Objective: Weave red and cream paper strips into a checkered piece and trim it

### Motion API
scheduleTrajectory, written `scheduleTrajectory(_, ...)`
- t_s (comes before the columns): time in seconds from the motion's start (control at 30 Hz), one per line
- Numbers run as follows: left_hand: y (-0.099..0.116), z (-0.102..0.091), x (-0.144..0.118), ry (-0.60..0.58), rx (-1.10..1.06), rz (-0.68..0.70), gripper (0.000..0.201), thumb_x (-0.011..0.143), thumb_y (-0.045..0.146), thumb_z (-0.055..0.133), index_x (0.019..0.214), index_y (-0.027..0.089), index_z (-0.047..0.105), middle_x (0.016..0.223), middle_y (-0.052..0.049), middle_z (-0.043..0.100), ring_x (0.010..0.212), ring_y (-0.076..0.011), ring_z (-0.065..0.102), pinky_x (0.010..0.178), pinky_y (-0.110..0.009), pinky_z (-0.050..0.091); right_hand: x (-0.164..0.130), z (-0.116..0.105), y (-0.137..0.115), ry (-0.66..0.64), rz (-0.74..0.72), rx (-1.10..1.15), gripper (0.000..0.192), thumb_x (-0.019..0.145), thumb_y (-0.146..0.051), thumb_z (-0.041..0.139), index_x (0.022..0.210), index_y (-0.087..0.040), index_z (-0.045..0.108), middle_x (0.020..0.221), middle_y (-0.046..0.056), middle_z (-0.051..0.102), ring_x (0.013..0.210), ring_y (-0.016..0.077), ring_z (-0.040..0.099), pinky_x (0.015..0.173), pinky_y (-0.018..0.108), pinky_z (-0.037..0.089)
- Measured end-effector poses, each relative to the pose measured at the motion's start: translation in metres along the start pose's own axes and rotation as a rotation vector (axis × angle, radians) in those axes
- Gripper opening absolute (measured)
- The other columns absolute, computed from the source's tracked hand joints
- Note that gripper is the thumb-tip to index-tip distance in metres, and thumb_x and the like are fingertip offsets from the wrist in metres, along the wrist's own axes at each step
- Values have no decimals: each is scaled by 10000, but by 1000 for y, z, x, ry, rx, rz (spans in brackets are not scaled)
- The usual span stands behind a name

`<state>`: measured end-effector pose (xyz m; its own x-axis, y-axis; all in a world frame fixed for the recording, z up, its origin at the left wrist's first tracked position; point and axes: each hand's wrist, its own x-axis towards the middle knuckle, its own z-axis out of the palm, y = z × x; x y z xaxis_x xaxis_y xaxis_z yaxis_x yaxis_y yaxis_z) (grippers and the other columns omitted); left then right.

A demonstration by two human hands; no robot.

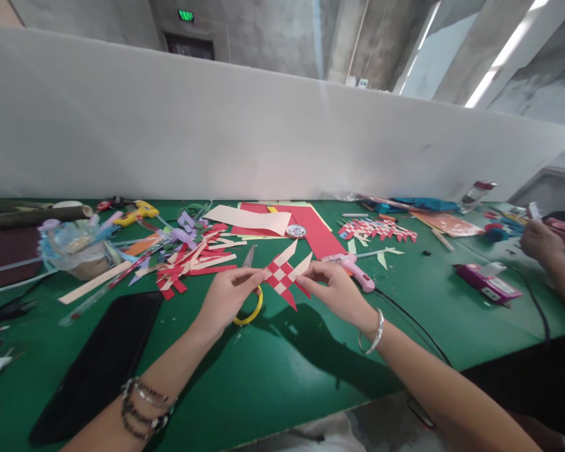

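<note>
A small woven piece of red and cream paper strips (283, 274) hangs above the green table (273, 370), held between both hands. My left hand (226, 297) pinches its left corner. My right hand (335, 290) pinches its right side, with a silver bangle on that wrist. Under the piece lie scissors with a yellow handle (252, 309). A pink glue gun (355, 270) lies just behind my right hand, its black cord running off to the right.
Cut red and cream strips (195, 260) pile up at left, beside a cup of craft bits (75, 248). Red and cream sheets (282, 223) and another woven piece (377, 228) lie behind. A black sheet (101, 361) lies front left. Another person's hand (541, 242) works at right near a pink box (487, 282).
</note>
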<state>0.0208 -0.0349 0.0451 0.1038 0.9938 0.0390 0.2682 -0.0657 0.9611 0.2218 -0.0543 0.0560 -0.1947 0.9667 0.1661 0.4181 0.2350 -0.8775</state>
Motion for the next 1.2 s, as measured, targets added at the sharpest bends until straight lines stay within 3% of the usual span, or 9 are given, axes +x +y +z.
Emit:
scheduleTrajectory(0.33, 4, 0, -3, -8, -9, -9, 368, 652, 536, 661, 715, 180, 729, 560, -2, 629, 549, -149, 540, 531, -230, 387, -2, -1, 1, 0, -19, 11, 285, 792, -429, 562, 679, -167, 575, 594, -8, 565, 560, 108, 475, 518, 228, 374)
scheduleTrajectory(0.57, 6, 1, -3, -79, -60, -21, 450, 615, 576, 674, 834, 190, 744, 710, -38, 717, 673, -201, 622, 609, -256, 459, -2, 1, -1, -25, -21, 30, 260, 789, -399, 562, 665, -171, 563, 608, -9, 563, 573, 109, 482, 533, 230, 394)
scheduleTrajectory(0.67, 7, 4, -3, -78, -54, -6, 424, 610, 571, 677, 785, 190, 743, 767, -46, 730, 740, -222, 634, 658, -264, 467, -1, 4, 0, -40, -28, 25, 246, 797, -378, 562, 665, -170, 558, 628, -2, 574, 594, 116, 490, 558, 240, 407)
scheduleTrajectory(1.0, 6, 1, -1, -107, 15, 16, 350, 672, 524, 638, 671, 190, 743, 641, -23, 706, 701, -215, 622, 634, -257, 452, 0, 8, 1, -54, -57, 74, 205, 792, -370, 570, 768, -167, 583, 663, -8, 560, 618, 122, 494, 584, 244, 411)
scheduleTrajectory(1.2, 6, 2, 1, -159, 51, 46, 408, 697, 520, 616, 884, 179, 740, 790, -32, 734, 737, -204, 634, 659, -253, 472, 1, 9, 6, -83, -64, 42, 233, 809, -367, 555, 767, -148, 621, 678, 11, 594, 624, 124, 494, 579, 240, 403)
